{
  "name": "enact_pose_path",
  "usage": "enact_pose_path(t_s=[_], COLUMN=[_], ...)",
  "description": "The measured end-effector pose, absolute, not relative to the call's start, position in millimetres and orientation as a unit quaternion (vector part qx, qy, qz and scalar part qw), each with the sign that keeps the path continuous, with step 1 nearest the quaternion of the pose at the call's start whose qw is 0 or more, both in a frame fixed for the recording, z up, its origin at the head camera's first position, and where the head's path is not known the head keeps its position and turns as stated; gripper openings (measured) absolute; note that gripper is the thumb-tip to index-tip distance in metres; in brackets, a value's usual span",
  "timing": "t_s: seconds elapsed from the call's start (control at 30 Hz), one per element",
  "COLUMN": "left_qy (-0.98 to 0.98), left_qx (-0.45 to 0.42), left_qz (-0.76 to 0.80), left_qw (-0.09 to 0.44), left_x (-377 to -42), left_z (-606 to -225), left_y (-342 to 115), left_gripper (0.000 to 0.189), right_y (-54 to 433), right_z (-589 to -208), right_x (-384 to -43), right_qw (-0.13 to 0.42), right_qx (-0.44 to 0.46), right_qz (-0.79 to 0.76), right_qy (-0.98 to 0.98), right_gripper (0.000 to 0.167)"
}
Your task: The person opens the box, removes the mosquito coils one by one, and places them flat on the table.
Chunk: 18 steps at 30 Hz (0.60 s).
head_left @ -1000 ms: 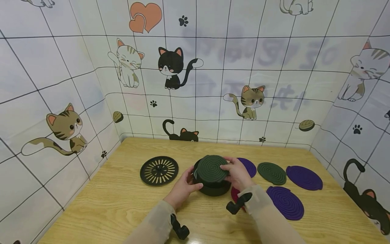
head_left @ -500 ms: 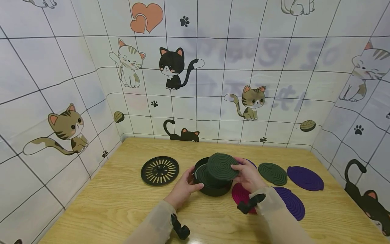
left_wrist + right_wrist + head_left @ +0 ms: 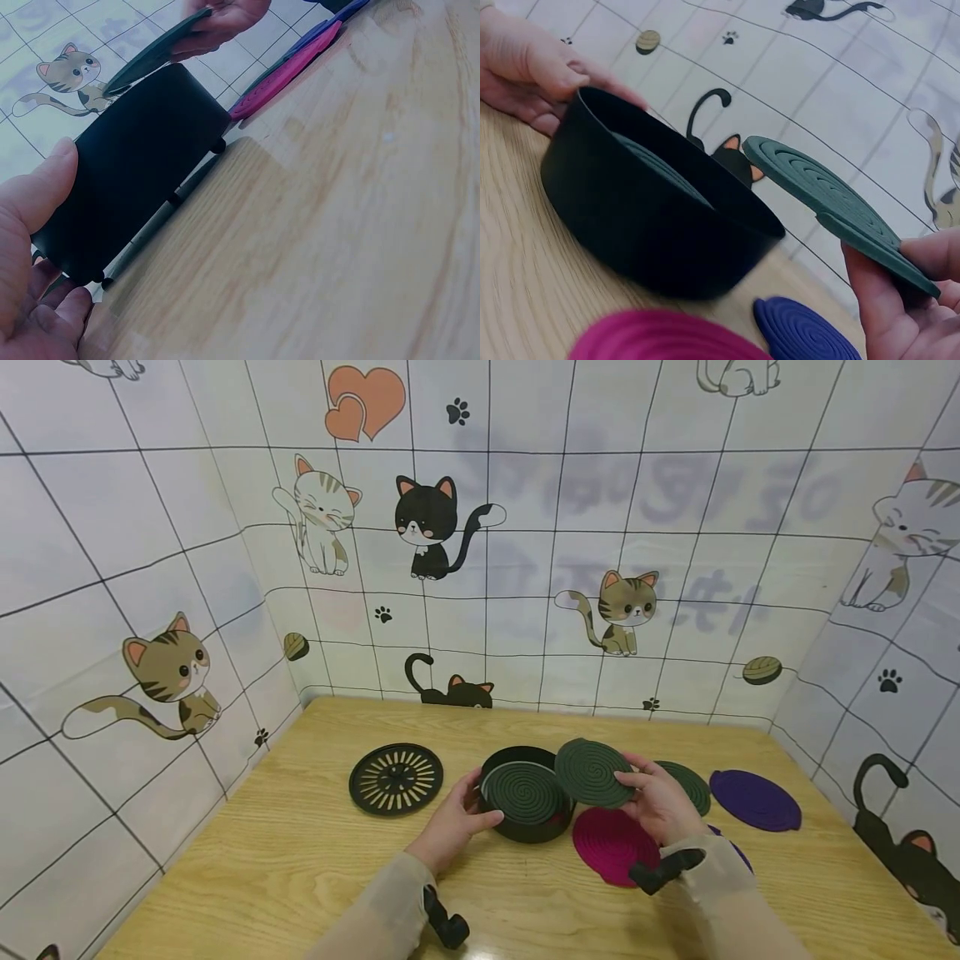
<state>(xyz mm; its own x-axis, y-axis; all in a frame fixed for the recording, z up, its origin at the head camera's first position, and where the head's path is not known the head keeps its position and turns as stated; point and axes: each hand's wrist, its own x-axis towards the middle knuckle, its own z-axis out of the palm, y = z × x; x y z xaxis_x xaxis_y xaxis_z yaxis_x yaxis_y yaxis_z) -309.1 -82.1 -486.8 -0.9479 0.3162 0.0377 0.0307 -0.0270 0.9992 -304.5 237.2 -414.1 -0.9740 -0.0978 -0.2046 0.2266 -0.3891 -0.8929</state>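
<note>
My left hand grips the near left side of a black round mosquito coil holder, thumb on the outer wall in the left wrist view. Inside the holder a green mosquito coil lies below the rim. To the right, my right hand pinches a second green mosquito coil by its right edge between thumb and fingers. That coil is held up in the air, tilted, just past the holder's right rim; the right wrist view shows it edge-on.
The holder's black slotted lid lies on the wooden table at left. Right of the holder are a pink coil, a purple coil, a partly covered green one and another purple one. Cat-printed walls enclose the table.
My right hand has carried the green coil from above the holder off to the right, uncovering the green coil inside. The left hand has kept its grip on the holder.
</note>
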Motion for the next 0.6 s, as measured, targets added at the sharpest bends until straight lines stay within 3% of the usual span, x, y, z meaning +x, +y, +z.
enact_pose_path(t_s=[0.27,0.6], left_qy=[0.686,0.687], left_qx=[0.128,0.128], left_qz=[0.709,0.707], left_qw=[0.104,0.103], left_x=[-309.7,-310.3], left_z=[-487.4,-489.7], left_y=[-81.1,-81.1], left_gripper=[0.087,0.088], right_y=[276.4,322.4], right_z=[-420.5,-426.9], right_x=[-294.2,-278.0], right_qw=[0.092,0.093], right_qx=[0.052,0.075], right_qz=[-0.847,-0.858], right_qy=[0.520,0.499], right_gripper=[0.030,0.041])
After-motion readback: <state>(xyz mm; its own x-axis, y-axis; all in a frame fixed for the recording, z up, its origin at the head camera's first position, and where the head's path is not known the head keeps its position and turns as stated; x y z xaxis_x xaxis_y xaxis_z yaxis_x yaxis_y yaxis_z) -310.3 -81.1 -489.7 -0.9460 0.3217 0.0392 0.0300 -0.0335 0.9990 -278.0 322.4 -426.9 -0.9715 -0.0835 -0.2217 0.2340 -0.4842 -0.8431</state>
